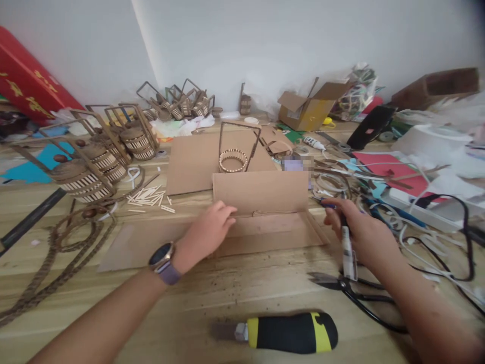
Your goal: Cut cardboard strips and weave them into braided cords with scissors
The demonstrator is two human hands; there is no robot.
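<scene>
My left hand [208,230], with a watch at the wrist, is over the left end of a folded piece of cardboard [265,192]. Its fingers are loosely bent and slightly apart, with nothing visible in them. On the right, my right hand [359,227] is closed around a white marker-like tube [347,250] with a dark end. A thin dark blue tool also shows at its fingertips; its kind is unclear. Behind the raised cardboard flap stands a small basket [233,161] with a tall square handle, its lower part hidden. Black-handled scissors [344,285] lie below my right hand.
A yellow-and-black handled tool [291,332] lies at the near edge. Finished lidded baskets [81,179], braided cord [49,263] and small pale sticks [149,197] are on the left. An open carton [305,111] stands behind; tangled strips and cables [409,227] crowd the right.
</scene>
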